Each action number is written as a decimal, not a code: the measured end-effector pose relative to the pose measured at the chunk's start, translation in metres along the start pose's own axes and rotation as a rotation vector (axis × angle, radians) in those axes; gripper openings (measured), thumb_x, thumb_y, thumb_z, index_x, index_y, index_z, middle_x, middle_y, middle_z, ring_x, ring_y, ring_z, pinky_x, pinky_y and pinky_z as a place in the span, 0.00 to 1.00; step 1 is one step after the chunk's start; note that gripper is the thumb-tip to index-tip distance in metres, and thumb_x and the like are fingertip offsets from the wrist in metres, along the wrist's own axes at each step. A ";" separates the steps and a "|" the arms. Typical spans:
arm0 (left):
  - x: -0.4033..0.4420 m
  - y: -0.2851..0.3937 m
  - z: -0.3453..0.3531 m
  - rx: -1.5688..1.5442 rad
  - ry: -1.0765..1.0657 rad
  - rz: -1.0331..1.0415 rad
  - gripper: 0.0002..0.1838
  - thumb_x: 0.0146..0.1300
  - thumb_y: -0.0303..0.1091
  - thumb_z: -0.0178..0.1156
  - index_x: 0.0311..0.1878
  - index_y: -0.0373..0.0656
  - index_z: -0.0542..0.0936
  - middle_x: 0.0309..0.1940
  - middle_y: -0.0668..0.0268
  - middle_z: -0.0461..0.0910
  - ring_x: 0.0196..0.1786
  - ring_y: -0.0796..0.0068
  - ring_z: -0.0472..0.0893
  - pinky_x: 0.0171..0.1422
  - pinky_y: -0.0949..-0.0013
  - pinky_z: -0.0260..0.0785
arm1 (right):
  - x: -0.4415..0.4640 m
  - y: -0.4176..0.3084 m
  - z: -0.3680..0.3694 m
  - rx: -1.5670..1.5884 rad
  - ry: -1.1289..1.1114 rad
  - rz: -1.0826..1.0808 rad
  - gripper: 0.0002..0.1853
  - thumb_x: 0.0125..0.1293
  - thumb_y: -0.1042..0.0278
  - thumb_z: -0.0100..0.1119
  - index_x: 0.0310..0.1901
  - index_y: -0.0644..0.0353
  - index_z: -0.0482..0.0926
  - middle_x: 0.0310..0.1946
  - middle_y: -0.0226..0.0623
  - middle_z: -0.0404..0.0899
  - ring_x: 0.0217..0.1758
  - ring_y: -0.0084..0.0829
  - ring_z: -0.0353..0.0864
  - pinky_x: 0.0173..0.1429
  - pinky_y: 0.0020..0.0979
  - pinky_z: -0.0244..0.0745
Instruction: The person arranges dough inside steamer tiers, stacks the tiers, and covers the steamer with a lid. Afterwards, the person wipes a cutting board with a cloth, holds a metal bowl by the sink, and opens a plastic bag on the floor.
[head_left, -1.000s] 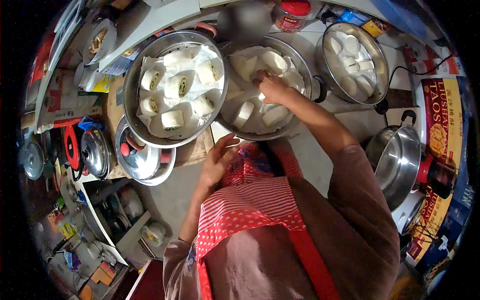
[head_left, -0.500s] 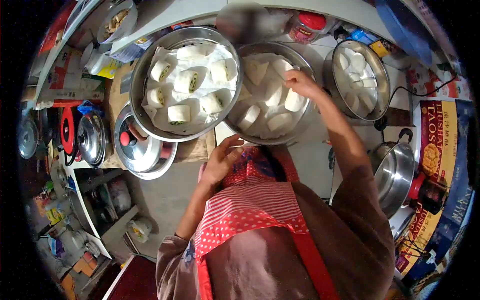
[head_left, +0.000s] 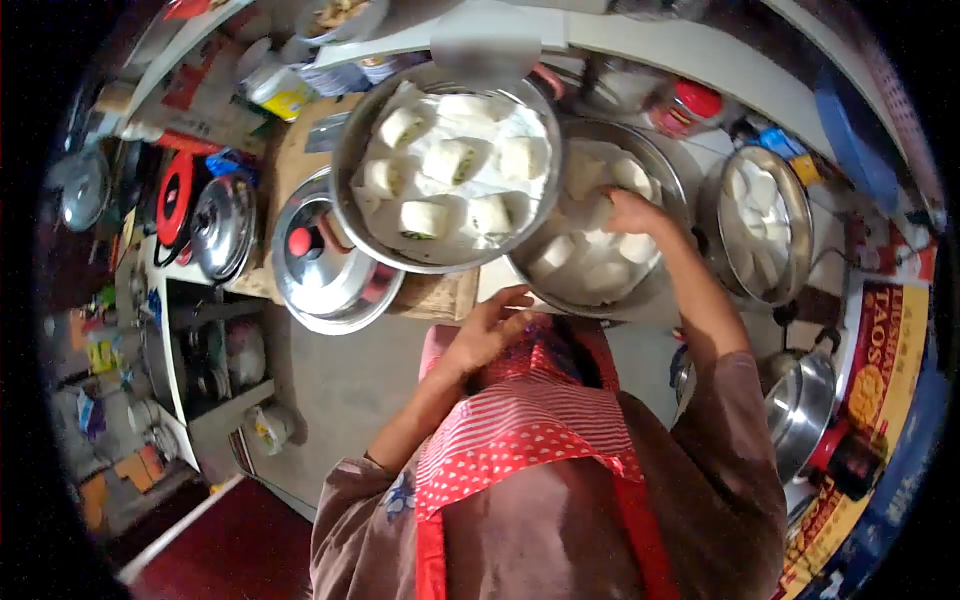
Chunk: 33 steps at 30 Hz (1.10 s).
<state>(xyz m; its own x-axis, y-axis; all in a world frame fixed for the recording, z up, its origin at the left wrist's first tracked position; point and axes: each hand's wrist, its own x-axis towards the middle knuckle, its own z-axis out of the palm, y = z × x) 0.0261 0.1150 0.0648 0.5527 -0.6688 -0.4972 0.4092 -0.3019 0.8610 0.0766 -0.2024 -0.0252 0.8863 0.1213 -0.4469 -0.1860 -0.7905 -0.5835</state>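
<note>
Red and white stripes and hearts pattern the apron [head_left: 530,450], nearest the view. Just beyond it, the left hand [head_left: 488,332] is near the counter's [head_left: 497,278] front edge, fingers loosely curled and apart, holding nothing. Toward the front left corner, a steel pot with a red-knobbed lid [head_left: 340,262] overlaps the edge of a wooden board [head_left: 440,297].

Beside it, a big steel pan [head_left: 440,267] carries seven white rolls [head_left: 448,160] with green filling, spaced on pale cloth. Its right side overlaps the middle pan [head_left: 668,168], where plain white dough pieces [head_left: 605,278] lie on a cloth lining. The right hand [head_left: 632,212] reaches into this pan from the right, fingers bent down at the pieces; whether they grip one I cannot tell.

Toward the right end, the third pan [head_left: 797,200] holds more white pieces, close together. Along the back edge stands a red-lidded jar [head_left: 685,108]; farther left, a bowl [head_left: 345,22] holds brownish pieces.
</note>
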 end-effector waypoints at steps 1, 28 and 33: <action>0.000 -0.001 0.000 -0.013 -0.004 0.007 0.24 0.60 0.36 0.51 0.57 0.35 0.61 0.51 0.58 0.68 0.53 0.70 0.68 0.56 0.72 0.59 | 0.005 0.009 0.002 -0.010 -0.007 -0.026 0.35 0.40 0.71 0.59 0.55 0.64 0.61 0.48 0.46 0.69 0.51 0.37 0.69 0.54 0.29 0.64; 0.008 -0.008 0.041 -0.056 0.184 0.072 0.25 0.59 0.35 0.52 0.56 0.33 0.61 0.44 0.59 0.71 0.46 0.71 0.73 0.51 0.71 0.63 | 0.027 0.026 0.006 0.072 -0.178 -0.074 0.45 0.34 0.53 0.67 0.52 0.74 0.61 0.52 0.55 0.64 0.56 0.41 0.64 0.59 0.30 0.59; 0.008 -0.019 0.046 -0.100 0.172 0.037 0.26 0.59 0.38 0.53 0.56 0.34 0.61 0.51 0.58 0.69 0.54 0.70 0.67 0.57 0.71 0.58 | 0.022 0.016 0.010 0.127 -0.122 -0.035 0.46 0.36 0.52 0.67 0.54 0.75 0.59 0.53 0.56 0.63 0.57 0.43 0.63 0.59 0.31 0.59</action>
<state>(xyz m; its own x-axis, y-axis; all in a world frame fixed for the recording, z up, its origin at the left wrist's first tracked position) -0.0108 0.0838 0.0497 0.6811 -0.5494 -0.4840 0.4521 -0.2044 0.8682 0.0889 -0.2071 -0.0510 0.8366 0.2256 -0.4991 -0.2149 -0.7031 -0.6779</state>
